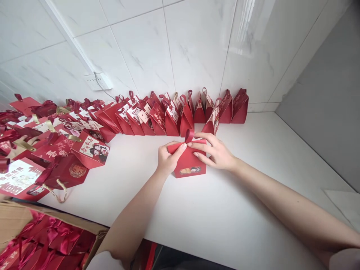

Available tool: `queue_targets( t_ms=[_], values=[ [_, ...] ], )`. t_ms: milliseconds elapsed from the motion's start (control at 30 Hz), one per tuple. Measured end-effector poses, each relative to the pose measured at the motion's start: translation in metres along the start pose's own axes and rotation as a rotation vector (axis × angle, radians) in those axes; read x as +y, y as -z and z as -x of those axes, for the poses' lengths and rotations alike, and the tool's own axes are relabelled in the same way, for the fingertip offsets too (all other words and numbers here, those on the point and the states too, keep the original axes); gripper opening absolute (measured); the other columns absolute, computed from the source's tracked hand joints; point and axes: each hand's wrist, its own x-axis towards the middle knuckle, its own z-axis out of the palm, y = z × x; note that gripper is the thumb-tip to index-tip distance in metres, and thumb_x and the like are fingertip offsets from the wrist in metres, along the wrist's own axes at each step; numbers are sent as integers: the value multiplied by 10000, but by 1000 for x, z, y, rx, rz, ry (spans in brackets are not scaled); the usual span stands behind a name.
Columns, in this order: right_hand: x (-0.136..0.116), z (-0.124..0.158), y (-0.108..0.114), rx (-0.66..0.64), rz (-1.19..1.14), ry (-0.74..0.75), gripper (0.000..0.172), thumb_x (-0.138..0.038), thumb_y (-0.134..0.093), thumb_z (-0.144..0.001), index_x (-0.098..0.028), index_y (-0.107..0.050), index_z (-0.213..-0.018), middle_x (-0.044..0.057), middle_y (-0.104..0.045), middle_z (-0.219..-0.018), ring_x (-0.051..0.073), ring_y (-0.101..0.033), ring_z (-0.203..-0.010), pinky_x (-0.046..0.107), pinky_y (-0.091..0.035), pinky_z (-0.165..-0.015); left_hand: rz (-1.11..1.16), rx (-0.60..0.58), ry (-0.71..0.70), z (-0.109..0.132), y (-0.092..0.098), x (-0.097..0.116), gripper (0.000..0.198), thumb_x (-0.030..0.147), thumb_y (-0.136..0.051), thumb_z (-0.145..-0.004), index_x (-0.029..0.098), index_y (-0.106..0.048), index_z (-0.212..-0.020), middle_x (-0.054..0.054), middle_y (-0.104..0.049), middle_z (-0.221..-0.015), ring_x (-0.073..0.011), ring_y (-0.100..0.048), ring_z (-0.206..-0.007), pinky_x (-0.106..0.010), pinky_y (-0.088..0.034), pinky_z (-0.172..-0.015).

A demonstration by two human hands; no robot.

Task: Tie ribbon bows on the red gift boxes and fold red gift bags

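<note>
A red gift box (pixel 189 162) stands upright on the white table, with a small oval window low on its front and a ribbon loop (pixel 189 135) at its top edge. Wrapped around the box's upper left corner is my left hand (pixel 169 155), its thumb pressed on the front near the top. My right hand (pixel 215 152) lies over the upper right side, thumb and fingers closing on the top edge beside the loop. Part of the box's top is covered by my fingers.
Behind stands a row of similar red boxes (pixel 159 122) along the tiled wall. More boxes (pixel 60 150) crowd the table's left side. A cardboard carton (pixel 70 219) with ribboned red boxes sits lower left. A wall socket (pixel 98 81) has a cable. A grey panel (pixel 323 97) borders the right.
</note>
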Motion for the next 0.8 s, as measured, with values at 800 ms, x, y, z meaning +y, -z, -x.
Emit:
queue_targets(
  t_ms=[800],
  values=[
    [4, 11, -7, 91, 278, 122, 522, -218, -608, -874, -352, -505, -1368, 83, -569, -1361, 277, -594, -1170, 435, -499, -914, 33, 6, 12, 2, -1, -3, 268, 401, -687, -831, 159, -685, -713, -25, -630, -690, -123, -556, -621, -244, -447, -554]
  ],
)
